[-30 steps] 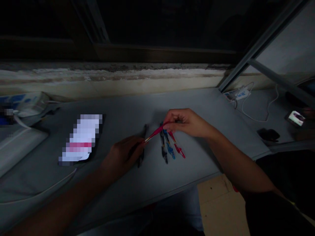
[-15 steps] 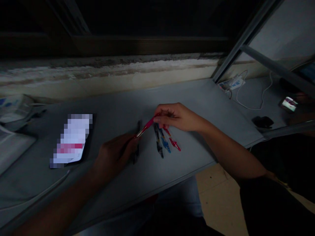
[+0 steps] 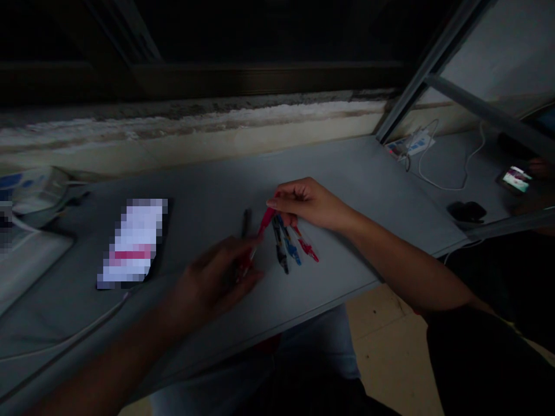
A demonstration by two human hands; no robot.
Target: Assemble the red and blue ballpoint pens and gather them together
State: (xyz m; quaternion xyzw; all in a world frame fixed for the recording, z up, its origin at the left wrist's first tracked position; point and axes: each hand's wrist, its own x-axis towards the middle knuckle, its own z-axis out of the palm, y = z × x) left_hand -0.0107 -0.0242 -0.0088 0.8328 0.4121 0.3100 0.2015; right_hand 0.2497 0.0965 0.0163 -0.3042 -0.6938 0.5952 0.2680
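Pinched between the thumb and fingers of my right hand (image 3: 301,202) is the upper end of a slim pinkish-red pen (image 3: 267,217), slanting down to the left. My left hand (image 3: 212,274), smeared by motion, is closed around its lower end, where a red and clear part shows between thumb and fingers. Whether that part is joined to the pen I cannot tell. Below my right hand a black pen (image 3: 281,254), a blue pen (image 3: 292,249) and a red pen (image 3: 309,247) lie side by side. Another dark pen (image 3: 246,221) is partly hidden behind my left hand.
A lit phone (image 3: 136,240) lies on the grey desk (image 3: 338,266) at left, a white cable (image 3: 82,335) before it. A white packet (image 3: 37,188) stands at far left. Beyond the metal frame (image 3: 472,104) are a power strip (image 3: 411,143), a dark object (image 3: 466,211) and another lit phone (image 3: 515,179).
My left fingers have spread somewhat and shifted down along the pen, showing a red and clear part between them. The pen is steeper; my right hand has moved slightly left.
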